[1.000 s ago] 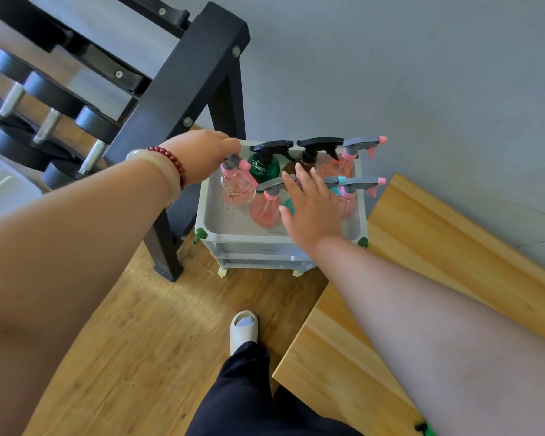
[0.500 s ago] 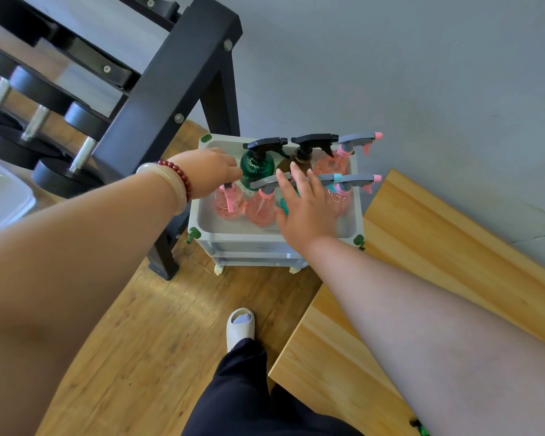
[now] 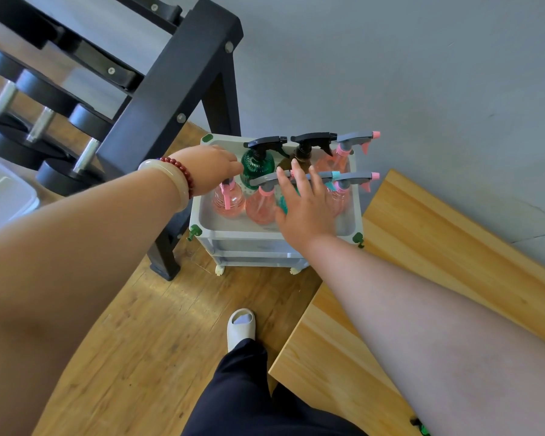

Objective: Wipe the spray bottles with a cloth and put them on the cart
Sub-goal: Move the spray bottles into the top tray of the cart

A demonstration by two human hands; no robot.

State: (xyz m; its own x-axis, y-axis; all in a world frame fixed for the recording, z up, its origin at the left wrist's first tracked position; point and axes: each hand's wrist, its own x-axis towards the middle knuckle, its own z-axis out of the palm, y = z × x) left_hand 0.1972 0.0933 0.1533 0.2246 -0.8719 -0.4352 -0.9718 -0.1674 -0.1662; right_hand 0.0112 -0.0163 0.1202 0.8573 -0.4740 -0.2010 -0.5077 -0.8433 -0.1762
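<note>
Bottle point(image 3: 228, 201) beneath fingers point(image 3: 233, 163) of left hand point(image 3: 210, 168)

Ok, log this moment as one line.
left hand grips pink spray bottle in cart tray | right hand open over neighbouring bottles

A black dumbbell rack point(image 3: 183, 89) stands beside a wooden table point(image 3: 422, 247) on wooden floor point(image 3: 155, 341).
</note>
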